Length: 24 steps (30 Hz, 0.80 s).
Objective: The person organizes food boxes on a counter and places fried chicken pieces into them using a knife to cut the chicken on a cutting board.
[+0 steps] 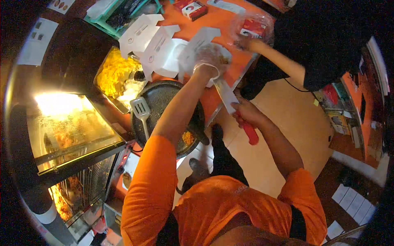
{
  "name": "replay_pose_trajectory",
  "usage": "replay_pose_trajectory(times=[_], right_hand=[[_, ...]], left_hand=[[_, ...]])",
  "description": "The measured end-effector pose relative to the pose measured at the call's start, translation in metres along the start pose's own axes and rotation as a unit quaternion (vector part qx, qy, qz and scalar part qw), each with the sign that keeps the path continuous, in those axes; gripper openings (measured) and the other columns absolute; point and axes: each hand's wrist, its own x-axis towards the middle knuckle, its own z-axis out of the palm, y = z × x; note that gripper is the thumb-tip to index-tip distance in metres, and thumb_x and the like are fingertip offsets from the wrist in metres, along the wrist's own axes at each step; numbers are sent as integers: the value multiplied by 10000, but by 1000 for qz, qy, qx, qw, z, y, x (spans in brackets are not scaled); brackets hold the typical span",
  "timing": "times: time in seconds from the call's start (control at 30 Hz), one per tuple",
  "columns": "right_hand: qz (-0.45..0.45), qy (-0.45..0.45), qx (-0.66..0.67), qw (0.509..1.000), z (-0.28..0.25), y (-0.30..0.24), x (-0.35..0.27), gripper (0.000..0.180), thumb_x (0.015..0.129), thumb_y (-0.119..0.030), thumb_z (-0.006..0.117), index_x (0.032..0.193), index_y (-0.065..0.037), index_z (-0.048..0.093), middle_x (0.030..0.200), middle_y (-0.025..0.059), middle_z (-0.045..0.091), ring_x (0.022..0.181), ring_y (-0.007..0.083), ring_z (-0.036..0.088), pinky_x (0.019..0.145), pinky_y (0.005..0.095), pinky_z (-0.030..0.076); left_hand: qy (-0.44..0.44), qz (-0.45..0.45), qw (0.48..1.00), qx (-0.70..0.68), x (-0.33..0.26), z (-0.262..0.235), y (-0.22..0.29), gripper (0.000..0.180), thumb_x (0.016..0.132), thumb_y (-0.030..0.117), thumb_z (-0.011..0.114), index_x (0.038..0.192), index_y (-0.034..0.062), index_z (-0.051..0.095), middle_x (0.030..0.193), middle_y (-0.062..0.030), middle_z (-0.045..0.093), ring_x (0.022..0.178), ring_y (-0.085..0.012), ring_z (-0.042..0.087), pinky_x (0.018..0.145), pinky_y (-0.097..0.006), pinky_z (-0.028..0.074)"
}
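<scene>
My left hand (pixel 208 55), in a clear plastic glove, reaches to an open white takeaway box (pixel 195 49) on the orange counter. Its fingers are smeared by motion, so whether it holds anything is unclear. A little food (pixel 224 57) shows beside that glove. My bare right hand (pixel 249 114) is closed around a knife (pixel 225 95) with a wide blade and a red handle. The blade points up and left, its tip close to my left wrist, near the counter's edge. More open white boxes (pixel 158 49) stand left of the glove.
A black pan (pixel 162 96) with a slotted spatula (pixel 141 110) sits below the boxes. Left of it are a metal tray of yellow food (pixel 117 74) and a lit glass warming cabinet (pixel 72 127). At the right, a co-worker's hand (pixel 248 43) is by a plastic-wrapped red pack (pixel 253 28).
</scene>
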Motion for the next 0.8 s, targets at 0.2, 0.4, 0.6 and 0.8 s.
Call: replay_pose_trajectory(times=[0.2,0.4,0.6,0.8], right_hand=[[76,-41,78,993,-6,43,-84,367,980,-207,452,1331,-113,401,614,14,447,395,104,400,382,299,437],[134,-75,5,988,36,63,-108,335,989,-261,494,1302,-176,408,626,2,433,405,92,393,374,293,417],[111,-119,-109,981,94,80,-123,317,975,-237,511,1256,-130,412,600,-13,431,406,83,398,374,273,405],[43,-137,-133,981,208,126,-130,205,959,-264,534,1074,-110,462,619,11,461,394,119,420,354,297,394]], left_hand=[[171,-120,917,-340,-98,-168,37,679,801,307,709,1312,-63,456,1253,-286,541,1175,-463,500,1018,-493,393],[297,-390,849,-198,-349,-197,2,413,805,171,702,1111,-67,559,1141,-232,589,1106,-388,547,943,-453,456],[-13,-633,771,69,-585,-200,-65,546,814,419,639,1232,73,584,1262,-195,577,1173,-345,542,1014,-466,407],[-123,-615,779,-24,-630,-211,-98,409,806,429,633,1081,128,664,978,-174,682,920,-367,659,825,-473,530]])
